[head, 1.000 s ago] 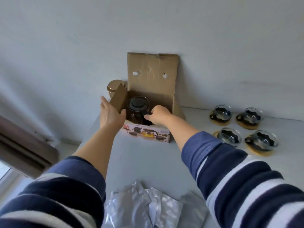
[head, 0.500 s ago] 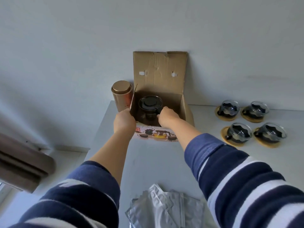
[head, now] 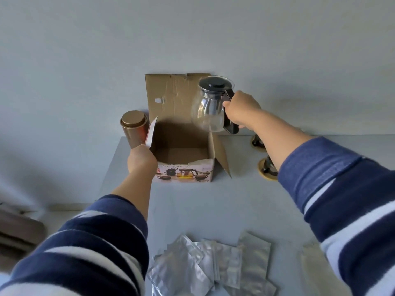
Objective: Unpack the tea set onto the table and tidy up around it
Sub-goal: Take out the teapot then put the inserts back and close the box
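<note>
R hand (head: 240,110) closed round black handle of glass teapot (head: 208,107); pot held clear in air, above back-right corner of cardboard box (head: 183,146). L hand (head: 142,160) gripped shut on box's left flap, steadying it. Box interior appears empty. Step: teapot extraction, approx. done. Next: set pot down upright on table (head: 213,201), prob. near cups (head: 267,167) at right, part-hidden by forearm; avoid knocking them. Foil packets (head: 213,268) at near edge not yet tidied. Gold tin (head: 134,129) just beside box.
</note>
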### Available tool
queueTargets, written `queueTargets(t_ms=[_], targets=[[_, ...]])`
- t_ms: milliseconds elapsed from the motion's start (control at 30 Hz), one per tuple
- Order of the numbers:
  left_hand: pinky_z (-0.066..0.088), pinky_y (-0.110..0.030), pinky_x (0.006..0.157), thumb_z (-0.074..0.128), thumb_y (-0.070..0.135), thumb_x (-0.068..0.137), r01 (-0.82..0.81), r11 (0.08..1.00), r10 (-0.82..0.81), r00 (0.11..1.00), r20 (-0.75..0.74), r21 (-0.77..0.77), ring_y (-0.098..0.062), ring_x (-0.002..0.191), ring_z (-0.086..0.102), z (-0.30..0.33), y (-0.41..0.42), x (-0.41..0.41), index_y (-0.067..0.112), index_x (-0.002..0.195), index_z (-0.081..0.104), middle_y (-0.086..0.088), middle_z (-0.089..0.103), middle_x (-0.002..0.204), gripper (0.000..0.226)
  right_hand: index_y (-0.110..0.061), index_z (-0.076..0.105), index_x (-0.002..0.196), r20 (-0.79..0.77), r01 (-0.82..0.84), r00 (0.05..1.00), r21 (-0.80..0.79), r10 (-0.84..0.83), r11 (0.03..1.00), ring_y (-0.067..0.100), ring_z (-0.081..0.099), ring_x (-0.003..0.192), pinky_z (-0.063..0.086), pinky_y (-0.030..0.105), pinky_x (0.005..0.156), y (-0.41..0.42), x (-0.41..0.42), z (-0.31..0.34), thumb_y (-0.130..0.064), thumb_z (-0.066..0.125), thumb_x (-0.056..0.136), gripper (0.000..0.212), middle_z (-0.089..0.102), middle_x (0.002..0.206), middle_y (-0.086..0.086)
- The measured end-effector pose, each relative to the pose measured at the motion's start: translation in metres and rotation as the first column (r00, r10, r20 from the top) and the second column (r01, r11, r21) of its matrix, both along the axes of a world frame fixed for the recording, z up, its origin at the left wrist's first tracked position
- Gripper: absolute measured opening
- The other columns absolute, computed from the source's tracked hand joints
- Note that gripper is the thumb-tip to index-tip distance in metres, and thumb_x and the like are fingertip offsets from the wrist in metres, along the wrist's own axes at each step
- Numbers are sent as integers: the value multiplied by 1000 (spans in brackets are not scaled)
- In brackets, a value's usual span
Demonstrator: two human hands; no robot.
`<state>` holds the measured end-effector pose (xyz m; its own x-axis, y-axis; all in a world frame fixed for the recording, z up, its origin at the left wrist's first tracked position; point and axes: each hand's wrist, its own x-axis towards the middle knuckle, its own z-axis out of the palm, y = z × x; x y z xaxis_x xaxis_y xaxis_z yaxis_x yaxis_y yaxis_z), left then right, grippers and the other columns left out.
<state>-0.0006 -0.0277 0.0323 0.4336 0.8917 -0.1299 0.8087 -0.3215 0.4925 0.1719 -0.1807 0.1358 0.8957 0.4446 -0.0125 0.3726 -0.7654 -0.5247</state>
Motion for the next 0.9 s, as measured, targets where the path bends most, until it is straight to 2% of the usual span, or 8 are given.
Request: queueTargets(t_ms=[100, 167, 267, 367, 533, 800, 900], targets=[[54, -46, 90, 37, -4, 95, -14, 1000, 14, 1000, 19, -11, -39, 101, 62, -1, 0, 1, -2, 119, 58, -23, 62, 109, 32, -3, 46, 125, 55, 94, 994, -30, -93, 995, 34, 57, 109, 40, 34, 74, -15, 13, -13, -29, 41, 100, 37, 57, 123, 17], [54, -45, 89, 37, -4, 95, -14, 1000, 14, 1000, 20, -7, -39, 100, 62, -2, 0, 2, -2, 119, 58, -24, 62, 109, 31, -2, 44, 126, 35, 150, 988, -26, -149, 988, 34, 57, 111, 37, 34, 74, -22, 18, -30, -27, 41, 100, 36, 56, 125, 17], [54, -44, 87, 38, -5, 95, -8, 1000, 8, 1000, 6, 18, -39, 99, 62, -5, 1, 5, -1, 120, 57, -23, 62, 108, 32, -2, 45, 124, -26, 223, 975, 5, -223, 975, 37, 57, 111, 40, 37, 75, -29, 25, -63, -26, 41, 100, 33, 58, 124, 19], [55, -46, 87, 38, -5, 95, -9, 999, 10, 1000, -13, 50, -39, 99, 62, -10, 3, 8, 0, 123, 56, -23, 61, 108, 34, -1, 44, 125, -118, 285, 953, 23, -281, 958, 39, 57, 114, 45, 41, 83, -34, 30, -96, -26, 42, 100, 35, 58, 126, 21], [56, -47, 84, 34, -3, 95, -51, 995, 54, 998, -33, 91, -40, 98, 63, -21, 7, 14, 4, 128, 54, -22, 62, 107, 40, 2, 39, 130, -209, 355, 916, 25, -342, 935, 40, 54, 119, 45, 43, 91, -36, 38, -133, -23, 42, 101, 39, 53, 132, 23], [56, -47, 82, 31, -4, 93, -63, 991, 66, 998, -24, 115, -40, 97, 62, -30, 13, 15, 12, 136, 51, -21, 62, 108, 50, 2, 38, 131, -215, 360, 913, 23, -347, 933, 40, 54, 118, 45, 42, 89, -30, 50, -146, -20, 42, 101, 38, 54, 132, 24], [54, -43, 77, 34, -7, 92, -42, 991, 48, 998, -44, 125, -39, 94, 63, -29, 12, 13, 9, 132, 53, -21, 62, 106, 48, 2, 38, 132, -240, 355, 911, 38, -336, 934, 40, 53, 120, 45, 42, 92, -30, 52, -148, -23, 46, 100, 42, 53, 133, 24]])
